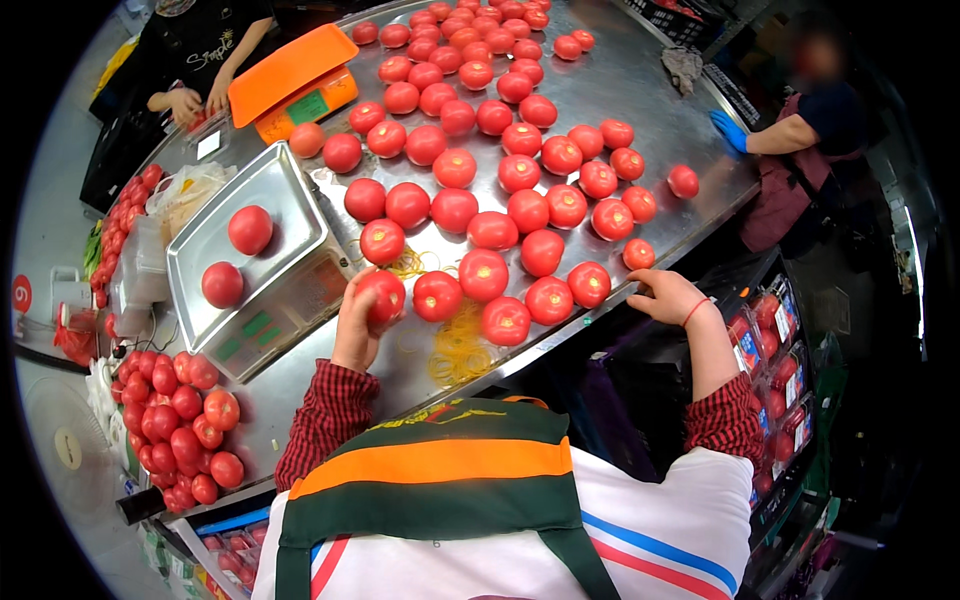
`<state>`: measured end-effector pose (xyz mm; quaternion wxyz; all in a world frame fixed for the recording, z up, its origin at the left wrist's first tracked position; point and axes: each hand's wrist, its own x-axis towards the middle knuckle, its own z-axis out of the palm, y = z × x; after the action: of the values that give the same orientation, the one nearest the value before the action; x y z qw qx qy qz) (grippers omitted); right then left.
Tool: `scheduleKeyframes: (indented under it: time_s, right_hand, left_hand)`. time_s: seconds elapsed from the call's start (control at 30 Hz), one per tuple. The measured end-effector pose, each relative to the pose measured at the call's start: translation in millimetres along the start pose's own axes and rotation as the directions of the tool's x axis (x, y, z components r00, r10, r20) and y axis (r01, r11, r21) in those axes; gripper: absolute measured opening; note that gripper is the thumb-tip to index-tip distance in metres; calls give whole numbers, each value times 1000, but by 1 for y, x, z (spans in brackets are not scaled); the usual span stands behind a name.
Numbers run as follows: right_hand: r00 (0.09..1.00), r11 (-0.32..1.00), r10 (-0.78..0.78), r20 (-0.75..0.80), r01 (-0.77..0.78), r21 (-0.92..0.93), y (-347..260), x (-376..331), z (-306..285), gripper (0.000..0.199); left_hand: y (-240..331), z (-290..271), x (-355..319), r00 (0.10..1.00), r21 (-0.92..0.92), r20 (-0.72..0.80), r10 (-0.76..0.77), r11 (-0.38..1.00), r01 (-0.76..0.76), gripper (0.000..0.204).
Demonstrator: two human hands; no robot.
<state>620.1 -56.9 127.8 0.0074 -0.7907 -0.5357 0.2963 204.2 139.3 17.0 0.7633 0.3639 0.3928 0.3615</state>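
My left hand (352,325) is wrapped around a red tomato (383,298) at the near side of the metal table (690,215). Just right of it sits another tomato (437,296), with loose yellow rubber bands (458,348) lying below. My right hand (668,298) hovers by the table's near edge, fingers apart and holding nothing. Closest to its fingertips is a small tomato (638,254). To the left stands a weighing scale (275,325); its steel pan (200,245) carries two tomatoes.
Many tomatoes spread toward the far end. An orange scale (300,85) stands at the back left, near a person's hands (190,103). At right, another person's blue-gloved hand (730,130) rests on the table edge. Tomatoes are heaped (175,425) at near left; packed tomatoes (785,370) sit lower right.
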Motion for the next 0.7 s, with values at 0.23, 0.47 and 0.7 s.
scheduleKeyframes:
  time_s: [0.23,0.47,0.7]
  right_hand:
    - [1000,1000,-2,-2,2,2,3,0,2,48]
    - [1000,1000,-5,11,5,-14,-3,-1,-2,48]
    - [999,999,1,36,1,-46,-2,-1,-1,50]
  left_hand:
    - [24,17,-20,944,-600,233,-234,729,329,54]
    - [10,14,-26,943,-559,250,-218,763,324,58]
    - [-17,-5,-30,781,854,243,575,255,-454,68]
